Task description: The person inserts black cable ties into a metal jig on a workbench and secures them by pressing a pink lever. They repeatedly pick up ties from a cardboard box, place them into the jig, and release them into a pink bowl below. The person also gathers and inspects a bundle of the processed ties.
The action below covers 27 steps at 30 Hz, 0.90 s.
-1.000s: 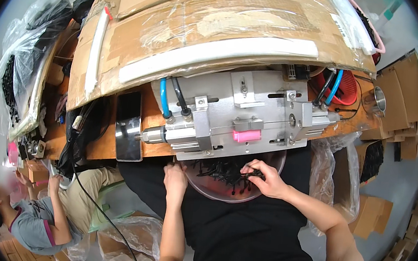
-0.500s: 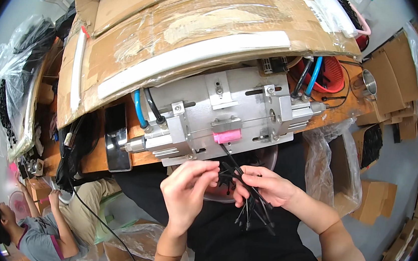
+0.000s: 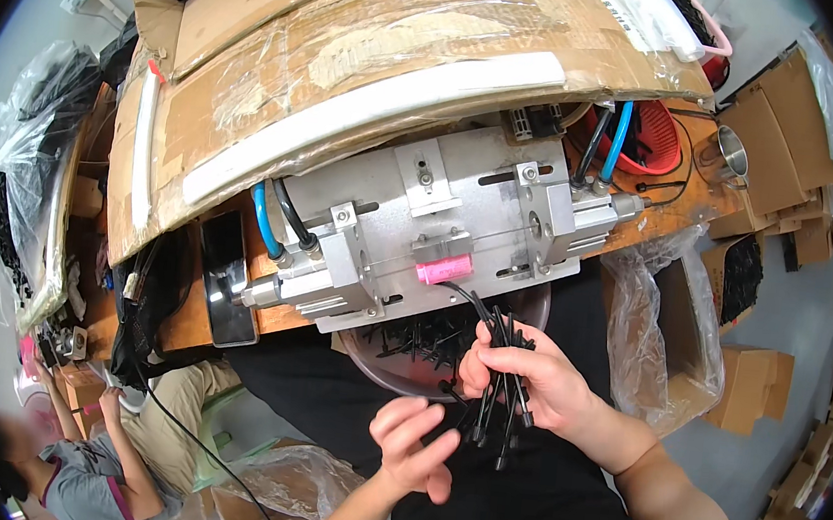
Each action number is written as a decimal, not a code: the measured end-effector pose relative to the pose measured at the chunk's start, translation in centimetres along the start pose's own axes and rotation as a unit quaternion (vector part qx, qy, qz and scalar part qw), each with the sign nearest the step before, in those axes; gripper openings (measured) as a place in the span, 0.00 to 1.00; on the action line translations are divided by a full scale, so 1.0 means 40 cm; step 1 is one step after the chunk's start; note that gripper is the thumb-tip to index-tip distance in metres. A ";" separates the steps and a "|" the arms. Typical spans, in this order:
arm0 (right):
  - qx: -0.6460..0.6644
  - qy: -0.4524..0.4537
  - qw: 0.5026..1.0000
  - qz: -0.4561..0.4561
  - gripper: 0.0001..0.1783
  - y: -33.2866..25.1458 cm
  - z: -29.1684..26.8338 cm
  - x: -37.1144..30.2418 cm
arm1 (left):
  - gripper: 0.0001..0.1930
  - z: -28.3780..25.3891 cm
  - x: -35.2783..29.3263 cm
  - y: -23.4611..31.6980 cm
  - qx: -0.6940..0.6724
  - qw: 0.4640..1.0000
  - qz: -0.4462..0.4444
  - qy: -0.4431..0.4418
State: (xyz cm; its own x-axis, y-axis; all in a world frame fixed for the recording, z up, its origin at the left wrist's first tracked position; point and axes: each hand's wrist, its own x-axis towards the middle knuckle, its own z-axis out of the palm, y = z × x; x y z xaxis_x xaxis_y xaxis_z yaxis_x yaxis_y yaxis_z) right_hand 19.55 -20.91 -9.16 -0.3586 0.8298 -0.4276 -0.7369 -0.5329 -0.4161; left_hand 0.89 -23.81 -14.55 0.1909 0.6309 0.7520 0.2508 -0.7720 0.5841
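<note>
My right hand (image 3: 548, 375) is closed round a bunch of thin black stick-like pieces (image 3: 492, 393) with small thicker ends, which point down toward my lap. One black strand curves from the top of the bunch toward a pink block (image 3: 445, 269) on the metal fixture (image 3: 411, 214); whether it touches the block I cannot tell. My left hand (image 3: 413, 450) is below and left of the bunch, fingers apart, holding nothing. Under the fixture's front edge, a translucent bowl (image 3: 367, 361) holds more loose black pieces.
A large taped cardboard box (image 3: 376, 51) overhangs the fixture. Blue and black tubes run to its cylinders. A dark phone (image 3: 229, 277) lies at left; a red basket (image 3: 653, 142) and metal cup (image 3: 725, 154) stand at right. Another person (image 3: 105, 471) sits at lower left.
My left hand has moved down and away from the bunch, its fingers spreading. My right hand keeps the bunch, now turned more upright. The bowl is more exposed.
</note>
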 end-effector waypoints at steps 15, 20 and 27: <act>-0.121 -0.121 0.985 -0.034 0.12 0.036 0.061 -0.034 | 0.18 0.039 0.086 0.084 -0.041 0.965 -0.035 0.258; -0.219 -0.136 0.964 0.062 0.12 -0.029 0.081 -0.049 | 0.11 -0.091 0.260 -0.036 -0.196 0.908 -0.364 -0.069; -0.210 -0.110 0.971 0.043 0.11 -0.050 0.096 -0.020 | 0.18 -0.102 0.370 -0.048 -0.285 0.837 -0.403 -0.236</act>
State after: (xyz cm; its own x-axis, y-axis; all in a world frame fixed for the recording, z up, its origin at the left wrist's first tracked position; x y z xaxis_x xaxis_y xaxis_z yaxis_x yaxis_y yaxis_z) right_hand 19.10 -19.87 -4.94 -0.5559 0.7705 -0.3120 -0.4177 -0.5835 -0.6965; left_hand -0.66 -13.30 -3.29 0.5645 0.8213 -0.0827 0.0112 0.0925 0.9956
